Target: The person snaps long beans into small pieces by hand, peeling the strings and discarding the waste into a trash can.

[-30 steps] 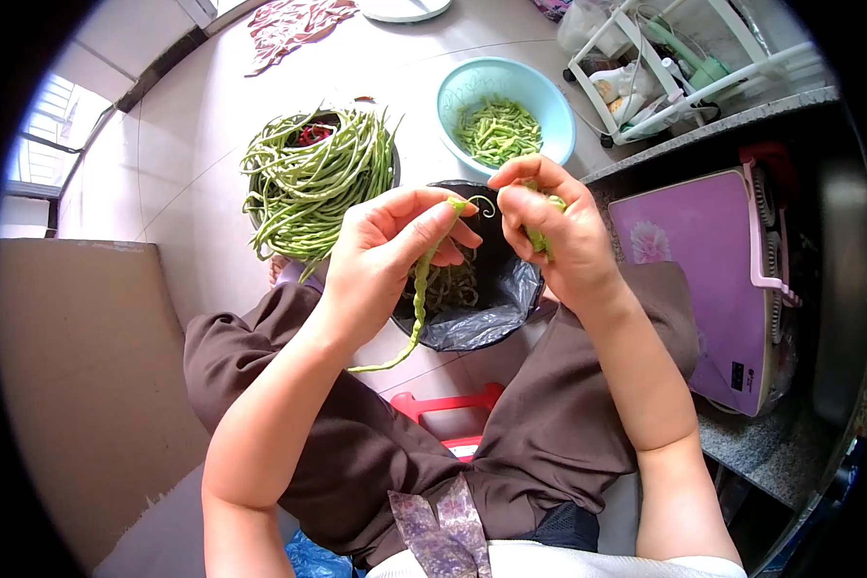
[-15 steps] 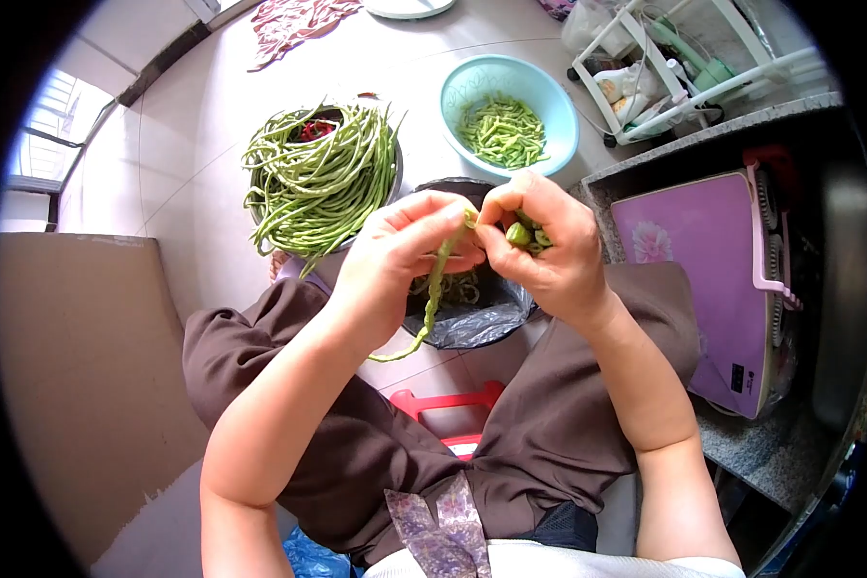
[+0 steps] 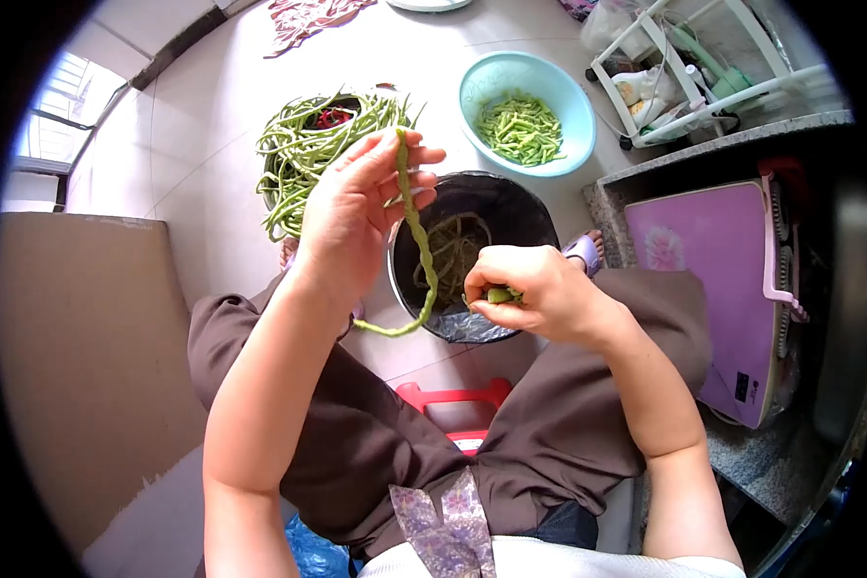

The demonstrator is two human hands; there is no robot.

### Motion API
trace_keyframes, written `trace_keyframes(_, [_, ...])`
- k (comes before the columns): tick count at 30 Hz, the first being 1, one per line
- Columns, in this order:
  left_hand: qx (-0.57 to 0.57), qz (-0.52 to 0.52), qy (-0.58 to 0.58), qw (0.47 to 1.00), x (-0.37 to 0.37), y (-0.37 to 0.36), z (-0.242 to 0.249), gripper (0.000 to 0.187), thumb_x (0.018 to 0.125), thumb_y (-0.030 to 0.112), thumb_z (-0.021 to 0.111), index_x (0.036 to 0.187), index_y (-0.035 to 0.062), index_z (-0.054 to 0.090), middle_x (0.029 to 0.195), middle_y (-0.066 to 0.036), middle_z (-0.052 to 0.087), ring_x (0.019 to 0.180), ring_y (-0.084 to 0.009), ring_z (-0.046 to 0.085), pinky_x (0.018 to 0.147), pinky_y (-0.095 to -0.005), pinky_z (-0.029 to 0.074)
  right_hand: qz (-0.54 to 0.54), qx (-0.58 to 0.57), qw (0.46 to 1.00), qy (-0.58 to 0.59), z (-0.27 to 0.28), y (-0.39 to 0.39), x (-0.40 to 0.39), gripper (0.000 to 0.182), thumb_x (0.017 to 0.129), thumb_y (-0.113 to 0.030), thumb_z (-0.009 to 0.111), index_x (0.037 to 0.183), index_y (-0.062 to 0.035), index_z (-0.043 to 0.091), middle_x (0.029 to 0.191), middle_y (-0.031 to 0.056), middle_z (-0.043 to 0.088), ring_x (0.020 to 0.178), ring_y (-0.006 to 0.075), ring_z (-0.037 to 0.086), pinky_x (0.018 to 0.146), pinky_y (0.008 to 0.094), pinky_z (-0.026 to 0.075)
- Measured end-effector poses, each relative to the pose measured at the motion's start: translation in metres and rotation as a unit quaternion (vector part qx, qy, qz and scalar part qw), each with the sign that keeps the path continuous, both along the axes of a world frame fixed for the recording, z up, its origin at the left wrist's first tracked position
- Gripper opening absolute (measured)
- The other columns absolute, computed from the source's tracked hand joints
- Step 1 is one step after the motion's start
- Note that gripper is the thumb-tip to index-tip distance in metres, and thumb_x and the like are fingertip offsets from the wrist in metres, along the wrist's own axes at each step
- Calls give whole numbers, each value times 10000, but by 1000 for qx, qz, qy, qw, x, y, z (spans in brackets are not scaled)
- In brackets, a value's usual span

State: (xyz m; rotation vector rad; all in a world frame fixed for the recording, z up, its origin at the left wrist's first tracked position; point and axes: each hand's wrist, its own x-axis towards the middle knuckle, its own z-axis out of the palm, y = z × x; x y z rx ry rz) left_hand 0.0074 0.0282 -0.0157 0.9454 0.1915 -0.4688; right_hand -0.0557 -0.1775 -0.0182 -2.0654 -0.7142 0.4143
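Note:
A long green bean hangs from the thumb and fingers of my left hand, its lower end curving toward my left forearm. My right hand is closed around several short bean pieces, which stick out by the thumb. Below both hands stands a bin with a black liner, with thin scraps inside. Behind my left hand, a heap of long beans lies in a container mostly hidden by them. Cut bean pieces lie in a light blue basin.
A red stool shows between the legs. On the right, a purple board leans in a stone-edged recess, with a white wheeled rack beyond it. At the left stands a brown panel. A patterned cloth lies on the floor.
The hands have moved apart. My left hand has risen up and left with the long bean; my right hand has dropped lower with the pieces. More of the bin shows.

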Motion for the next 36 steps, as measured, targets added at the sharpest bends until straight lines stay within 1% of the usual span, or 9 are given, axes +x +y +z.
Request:
trace_keyframes(11, [75, -72, -16, 994, -10, -14, -2, 303, 913, 240, 580, 1138, 39, 602, 802, 24, 568, 681, -38, 490, 588, -160, 383, -95, -268, 958, -42, -39, -32, 12, 141, 789, -127, 641, 901, -43, 633, 867, 116, 654, 795, 275, 627, 705, 338, 483])
trace_keyframes(15, [124, -131, -20, 983, -19, -23, -4, 368, 882, 226, 635, 1194, 51, 551, 825, 6, 589, 709, -35, 523, 576, -155, 390, -184, 65, 978, 70, -9, -19, 21, 226, 835, -90, 642, 1040, 1, 617, 795, 26, 611, 724, 72, 538, 653, 240, 440])
trace_keyframes(20, [71, -198, -11, 977, -25, -26, -5, 319, 899, 232, 612, 1140, 28, 565, 837, -16, 609, 701, -51, 546, 602, -168, 424, -184, 140, 972, 49, 5, -12, 15, 177, 808, -103, 661, 934, 14, 620, 765, 63, 606, 665, 95, 528, 616, 246, 439])
trace_keyframes(23, [51, -239, -4, 970, -25, -22, -2, 301, 910, 217, 596, 1110, -7, 582, 851, -31, 630, 730, -60, 570, 649, -184, 455, -210, 90, 973, 33, 16, -21, 16, 149, 805, -99, 661, 888, 19, 621, 721, 52, 578, 641, 96, 508, 596, 246, 424])
trace_keyframes(25, [243, -267, -135, 923, -25, -20, -3, 275, 911, 183, 592, 1091, -26, 594, 838, -32, 639, 740, -56, 574, 672, -192, 462, -230, 91, 967, 59, 13, -32, 19, 135, 813, -97, 663, 867, 21, 627, 674, 5, 538, 602, 63, 465, 545, 223, 378])
trace_keyframes(27, [271, -243, -176, 914, -27, -21, -9, 219, 886, 135, 615, 1015, -42, 627, 809, -38, 652, 721, -60, 577, 654, -213, 472, -216, 121, 946, 209, 18, -40, 21, 148, 846, -125, 639, 869, 20, 626, 673, -24, 527, 600, 39, 439, 534, 209, 358])
trace_keyframes(30, [411, -187, -424, 785, -28, -23, -6, 131, 788, 54, 658, 904, -8, 658, 760, -112, 643, 614, -197, 607, 596, -280, 475, -190, 154, 913, 327, 28, -43, 23, 165, 895, -141, 596, 920, 22, 602, 707, -57, 517, 651, 16, 447, 576, 169, 360])
trace_keyframes(34, [453, -180, -468, 737, -33, -24, -3, 123, 780, 79, 649, 886, 19, 662, 725, -114, 609, 622, -268, 591, 576, -340, 464, -135, 89, 971, 175, 7, -29, 21, 225, 878, -198, 591, 876, 26, 611, 691, -1, 564, 677, 59, 505, 597, 245, 426])
trace_keyframes(36, [462, -169, -483, 724, -33, -24, -8, 126, 780, 86, 648, 889, 22, 663, 724, -112, 607, 621, -271, 588, 573, -340, 460, -137, 4, 985, 104, 15, -23, 17, 218, 784, -203, 624, 858, 1, 604, 709, 97, 589, 656, 168, 572, 611, 306, 454])
